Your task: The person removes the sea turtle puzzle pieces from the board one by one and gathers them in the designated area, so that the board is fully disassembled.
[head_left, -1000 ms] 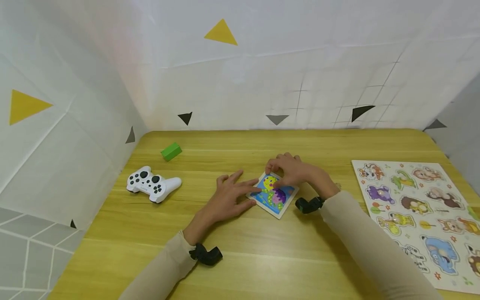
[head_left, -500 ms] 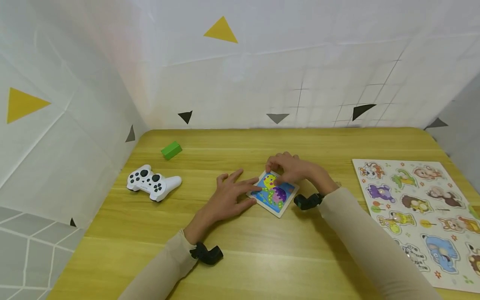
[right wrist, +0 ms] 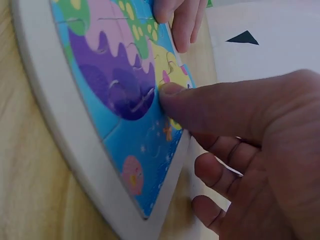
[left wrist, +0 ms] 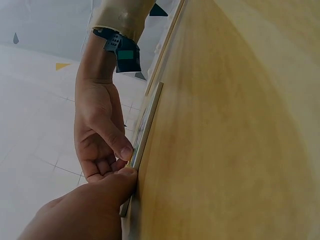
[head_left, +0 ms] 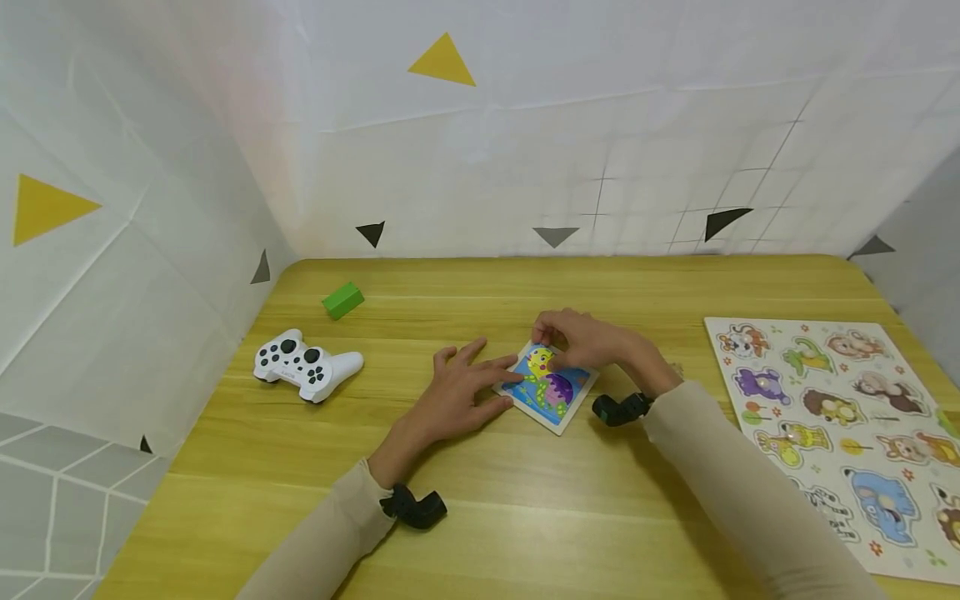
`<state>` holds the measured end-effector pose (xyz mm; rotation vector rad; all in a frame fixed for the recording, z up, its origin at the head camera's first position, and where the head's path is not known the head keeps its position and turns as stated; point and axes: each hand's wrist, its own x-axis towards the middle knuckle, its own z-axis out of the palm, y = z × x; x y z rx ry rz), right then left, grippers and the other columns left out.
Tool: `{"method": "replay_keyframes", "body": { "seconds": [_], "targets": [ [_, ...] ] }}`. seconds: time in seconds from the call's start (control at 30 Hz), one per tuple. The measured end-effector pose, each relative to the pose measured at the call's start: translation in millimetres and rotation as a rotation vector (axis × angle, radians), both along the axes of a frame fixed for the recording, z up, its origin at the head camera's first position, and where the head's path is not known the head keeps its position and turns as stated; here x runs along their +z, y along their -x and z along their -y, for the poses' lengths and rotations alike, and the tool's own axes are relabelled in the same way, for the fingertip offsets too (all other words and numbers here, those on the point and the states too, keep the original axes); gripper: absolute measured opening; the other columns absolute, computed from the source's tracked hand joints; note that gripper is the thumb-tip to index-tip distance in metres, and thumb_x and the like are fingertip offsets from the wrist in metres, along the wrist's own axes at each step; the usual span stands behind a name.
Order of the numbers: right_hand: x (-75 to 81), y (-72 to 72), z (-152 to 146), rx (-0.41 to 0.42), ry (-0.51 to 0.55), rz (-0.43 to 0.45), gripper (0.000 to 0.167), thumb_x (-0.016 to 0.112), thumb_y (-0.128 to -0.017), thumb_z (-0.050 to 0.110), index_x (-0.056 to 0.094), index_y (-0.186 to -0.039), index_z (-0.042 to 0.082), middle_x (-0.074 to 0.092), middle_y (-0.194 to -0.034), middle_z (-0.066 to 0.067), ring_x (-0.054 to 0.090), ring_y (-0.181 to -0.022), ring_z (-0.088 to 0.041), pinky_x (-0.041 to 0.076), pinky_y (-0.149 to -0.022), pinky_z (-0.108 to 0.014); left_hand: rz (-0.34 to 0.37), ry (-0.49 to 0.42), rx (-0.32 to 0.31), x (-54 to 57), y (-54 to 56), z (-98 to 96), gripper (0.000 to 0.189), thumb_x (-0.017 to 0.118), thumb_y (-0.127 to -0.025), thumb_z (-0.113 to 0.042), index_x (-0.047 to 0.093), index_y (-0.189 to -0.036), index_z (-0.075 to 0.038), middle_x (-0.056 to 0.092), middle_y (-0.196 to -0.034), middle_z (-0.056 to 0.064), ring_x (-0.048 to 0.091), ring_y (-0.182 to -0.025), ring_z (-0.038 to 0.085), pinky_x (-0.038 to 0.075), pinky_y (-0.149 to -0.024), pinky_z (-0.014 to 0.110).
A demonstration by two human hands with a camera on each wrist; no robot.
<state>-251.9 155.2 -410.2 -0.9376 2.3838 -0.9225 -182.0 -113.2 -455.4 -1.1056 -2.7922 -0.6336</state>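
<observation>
A small square jigsaw puzzle (head_left: 557, 392) with a pale frame lies on the wooden table, turned like a diamond. Its picture shows a yellow-headed turtle with a purple shell on blue. My left hand (head_left: 459, 397) rests at its left corner, fingers spread and fingertips on the picture. At the far corner my right hand (head_left: 583, 340) pinches a yellow and blue puzzle piece (right wrist: 167, 61), thumb on its face and fingers curled at the far edge. In the left wrist view the puzzle (left wrist: 148, 118) appears edge-on, with the right thumb and fingers at its face.
A white game controller (head_left: 303, 367) lies on the left, with a green block (head_left: 342, 301) behind it. A large animal puzzle board (head_left: 840, 429) covers the right side, partly behind the right sleeve (head_left: 742, 483). White sheets (head_left: 480, 167) hang behind the table.
My right fingers curl slightly more at the puzzle's far corner, and the right wrist shifts a little. The left hand stays in place.
</observation>
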Motion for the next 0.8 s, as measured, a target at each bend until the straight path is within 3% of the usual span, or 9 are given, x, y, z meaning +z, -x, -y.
{"method": "replay_keyframes", "body": {
  "seconds": [0.17, 0.3, 0.6, 0.8],
  "targets": [
    [-4.9, -0.2, -2, -0.004, 0.073, 0.063, 0.034, 0.069, -0.091, -0.001, 0.058, -0.123, 0.001, 0.056, -0.102, -0.012, 0.050, -0.092, -0.024, 0.044, -0.083, -0.031, -0.001, -0.007, -0.001, -0.4, -0.5, -0.4, 0.035, 0.064, -0.099, -0.044, 0.067, -0.133, -0.037, 0.053, -0.152, -0.011, 0.030, -0.153, 0.040, 0.021, -0.110, 0.065],
    [-10.1, -0.6, -4, -0.028, 0.133, 0.097, 0.027, 0.064, -0.096, 0.001, 0.060, -0.122, 0.003, 0.056, -0.103, -0.013, 0.051, -0.091, -0.023, 0.046, -0.084, -0.032, -0.003, -0.004, 0.002, -0.2, -0.3, -0.9, 0.035, 0.063, -0.099, -0.045, 0.067, -0.133, -0.037, 0.053, -0.152, -0.012, 0.031, -0.153, 0.039, 0.021, -0.110, 0.065],
    [-14.9, -0.2, -7, -0.048, 0.211, 0.098, 0.022, 0.060, -0.100, 0.003, 0.062, -0.121, 0.004, 0.066, -0.103, -0.016, 0.059, -0.086, -0.024, 0.051, -0.081, -0.031, 0.026, -0.021, 0.006, 0.9, -0.1, -0.7, 0.035, 0.064, -0.099, -0.043, 0.068, -0.133, -0.036, 0.054, -0.152, -0.011, 0.030, -0.153, 0.039, 0.020, -0.109, 0.064],
    [-15.4, 0.7, -7, -0.092, 0.207, 0.098, 0.022, 0.062, -0.099, 0.004, 0.065, -0.121, 0.007, 0.069, -0.104, -0.012, 0.062, -0.089, -0.023, 0.052, -0.084, -0.030, 0.039, -0.028, 0.017, 0.5, -0.3, -0.8, 0.035, 0.064, -0.098, -0.044, 0.068, -0.132, -0.037, 0.054, -0.152, -0.012, 0.029, -0.154, 0.037, 0.019, -0.110, 0.063]
  ]
}}
